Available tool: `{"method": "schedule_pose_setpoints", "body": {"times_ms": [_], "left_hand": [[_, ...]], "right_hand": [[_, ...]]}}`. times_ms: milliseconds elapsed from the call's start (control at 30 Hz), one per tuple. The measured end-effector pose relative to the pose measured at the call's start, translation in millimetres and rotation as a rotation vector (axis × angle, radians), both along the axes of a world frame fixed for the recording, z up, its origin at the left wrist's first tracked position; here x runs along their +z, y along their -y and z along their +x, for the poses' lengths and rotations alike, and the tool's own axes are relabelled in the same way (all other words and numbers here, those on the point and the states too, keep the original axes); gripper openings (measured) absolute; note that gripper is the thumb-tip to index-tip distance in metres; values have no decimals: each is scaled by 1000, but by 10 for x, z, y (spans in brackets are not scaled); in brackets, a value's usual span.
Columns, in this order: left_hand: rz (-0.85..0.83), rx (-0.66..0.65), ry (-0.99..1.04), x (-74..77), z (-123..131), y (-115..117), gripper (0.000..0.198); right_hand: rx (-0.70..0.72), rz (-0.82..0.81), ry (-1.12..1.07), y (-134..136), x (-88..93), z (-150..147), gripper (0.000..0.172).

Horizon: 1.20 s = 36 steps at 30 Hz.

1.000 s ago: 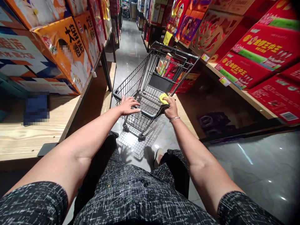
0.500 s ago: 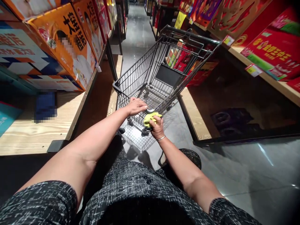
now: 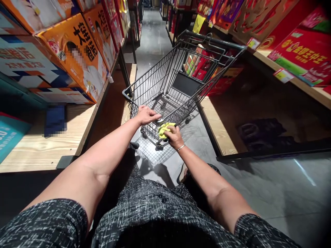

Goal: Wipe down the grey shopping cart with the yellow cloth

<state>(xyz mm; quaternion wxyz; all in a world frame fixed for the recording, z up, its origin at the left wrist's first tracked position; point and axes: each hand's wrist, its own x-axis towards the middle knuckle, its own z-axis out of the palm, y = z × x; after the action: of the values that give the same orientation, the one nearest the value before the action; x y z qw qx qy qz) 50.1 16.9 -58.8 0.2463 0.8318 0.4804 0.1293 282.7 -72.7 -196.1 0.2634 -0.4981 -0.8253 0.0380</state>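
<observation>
A black wire shopping cart (image 3: 187, 83) stands in front of me, its handle at the far end and its wire basket holding no goods. On the near rim of the cart lies my left hand (image 3: 148, 115), with its fingers over the corner. Just right of it and slightly lower, my right hand (image 3: 175, 137) is closed on a crumpled yellow cloth (image 3: 167, 131). The cloth is against or very near the cart's front corner; whether it touches the wire I cannot tell.
Orange boxes (image 3: 73, 55) are stacked on the left wooden shelf (image 3: 67, 137), beside a dark blue item (image 3: 55, 120). Red gift boxes (image 3: 302, 55) line the right shelf. A low wooden ledge (image 3: 214, 127) borders the cart. The grey tiled aisle (image 3: 152, 31) runs ahead.
My right hand and the yellow cloth have shifted slightly, with the hand turning a little. My left hand stays on the rim. The view has tilted slightly.
</observation>
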Motion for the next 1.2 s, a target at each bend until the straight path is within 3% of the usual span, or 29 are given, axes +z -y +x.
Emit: {"method": "schedule_pose_setpoints", "body": {"times_ms": [133,233,367,533,633,700,800,900,1000,1067,1133,1200], "left_hand": [[-5,37,-16,1,-55,-57,53],[-1,56,-19,-13,-83,-91,49],[11,60,-8,-24,-121,-123,51],[-7,73,-7,-17,-176,-158,50],[4,72,-6,-19,-204,-174,47],[21,66,-16,-25,-225,-179,45],[55,72,-30,-38,-262,-177,35],[81,89,-32,-59,-295,-168,24],[105,104,-39,-85,-307,-158,30],[119,112,-46,-99,-301,-151,36],[126,114,-53,-107,-292,-142,41],[127,113,-59,-112,-290,-137,43]], "right_hand": [[-106,213,-101,-263,453,-9,23],[-143,205,-115,-342,487,-165,23],[-179,-15,-128,-219,121,-374,25],[-72,-255,-98,96,-447,-430,29],[-64,-279,-88,132,-602,-439,35],[-80,-282,-91,49,-583,-451,38],[-108,-251,-121,-167,-359,-425,42],[-139,-74,-228,-397,49,-301,35],[-213,177,-334,-565,510,-161,25],[-251,261,-315,-602,764,-151,28],[-212,265,-222,-566,937,-235,32],[-84,238,-95,-491,1033,-370,35]]}}
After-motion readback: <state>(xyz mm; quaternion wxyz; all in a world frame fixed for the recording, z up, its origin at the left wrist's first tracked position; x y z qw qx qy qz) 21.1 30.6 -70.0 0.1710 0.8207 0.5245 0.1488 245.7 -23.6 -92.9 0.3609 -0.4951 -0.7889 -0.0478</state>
